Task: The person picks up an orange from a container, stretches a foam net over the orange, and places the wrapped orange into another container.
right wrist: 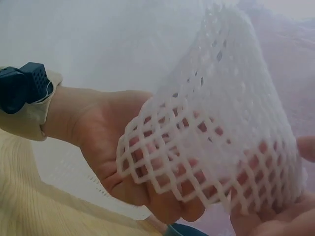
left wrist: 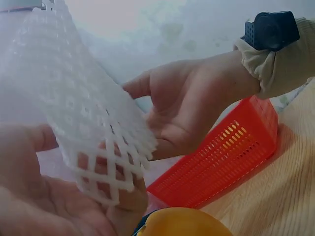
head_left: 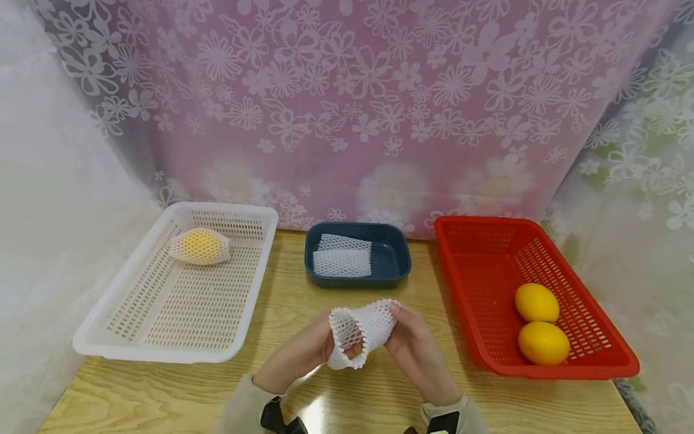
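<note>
Between both hands is a white foam fruit net (head_left: 374,325), its wide open end spread toward the left and front in the head view. My left hand (head_left: 310,349) holds the net near that open end, with some fingers showing through the mesh. At the opposite end my right hand (head_left: 416,349) pinches the net, thumb on its upper edge. Below the hands lies a yellow fruit (left wrist: 184,223), mostly hidden by the net in the head view.
On the left, a white basket (head_left: 228,352) contains a netted yellow fruit (head_left: 200,246). A dark blue tray (head_left: 393,256) at the back middle bears folded foam nets (head_left: 343,263). At right, a red basket (head_left: 472,283) has two yellow fruits (head_left: 544,343). A flowered curtain (head_left: 352,108) hangs behind.
</note>
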A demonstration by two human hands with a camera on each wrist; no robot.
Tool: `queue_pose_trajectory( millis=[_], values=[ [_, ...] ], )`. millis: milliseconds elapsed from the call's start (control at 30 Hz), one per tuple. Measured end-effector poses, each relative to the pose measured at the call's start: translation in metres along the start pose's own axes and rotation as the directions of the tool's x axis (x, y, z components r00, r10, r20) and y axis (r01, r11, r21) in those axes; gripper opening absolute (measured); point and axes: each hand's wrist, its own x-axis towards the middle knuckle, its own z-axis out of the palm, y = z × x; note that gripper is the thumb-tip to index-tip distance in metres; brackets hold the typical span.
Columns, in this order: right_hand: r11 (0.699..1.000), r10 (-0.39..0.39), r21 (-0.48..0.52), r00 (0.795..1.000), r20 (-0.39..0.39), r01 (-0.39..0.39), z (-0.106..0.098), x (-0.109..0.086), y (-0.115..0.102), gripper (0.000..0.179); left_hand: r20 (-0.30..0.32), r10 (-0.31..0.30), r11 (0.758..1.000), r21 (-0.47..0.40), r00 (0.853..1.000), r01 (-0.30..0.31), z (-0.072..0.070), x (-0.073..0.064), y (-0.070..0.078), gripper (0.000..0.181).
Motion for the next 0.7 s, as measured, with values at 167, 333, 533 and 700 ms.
queue_pose_trajectory(
  millis=[167, 333, 533, 700],
  values=[
    [0.998, 0.052, -0.036, 0.997, -0.065, -0.055, -0.001, 0.004, 0.003, 0.040, 0.025, -0.012, 0.998, -0.056, 1.000, 0.014, -0.002, 0.004, -0.001, 0.036],
    [0.987, 0.148, -0.053, 0.986, -0.073, -0.152, -0.004, 0.004, 0.006, 0.038, 0.070, 0.103, 0.972, -0.220, 0.992, -0.085, -0.006, 0.003, 0.003, 0.036],
    [0.947, 0.313, -0.075, 0.950, 0.009, -0.311, -0.011, 0.003, 0.008, 0.038, -0.031, 0.240, 0.895, -0.381, 0.970, -0.234, -0.012, 0.000, 0.010, 0.037],
    [0.951, 0.307, -0.074, 0.948, 0.090, -0.301, -0.014, 0.003, 0.010, 0.037, -0.016, 0.221, 0.901, -0.379, 0.975, -0.210, -0.014, 0.001, 0.009, 0.033]
  ],
)
